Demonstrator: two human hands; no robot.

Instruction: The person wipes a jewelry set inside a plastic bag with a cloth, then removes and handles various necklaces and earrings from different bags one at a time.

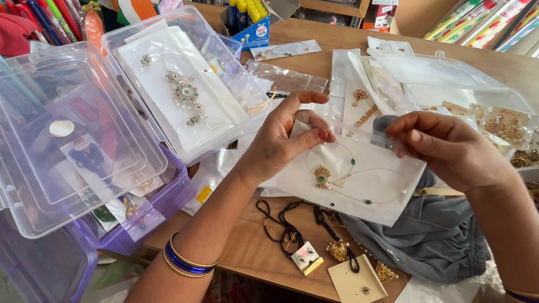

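Both the left hand (pixel 283 139) and the right hand (pixel 450 150) pinch the top edge of a clear pouch (pixel 357 178) holding a thin necklace (pixel 340 174), above the wooden table (pixel 256 248), with a grey cloth (pixel 433 238) beneath and a black beaded chain (pixel 287 228) nearer the edge.

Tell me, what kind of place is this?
Probably a small shop or stall selling costume jewellery and stationery. Both hands, left hand and right hand, hold a clear packet with a necklace; more jewellery lies in plastic boxes, and pens stand on display beside the wooden table.
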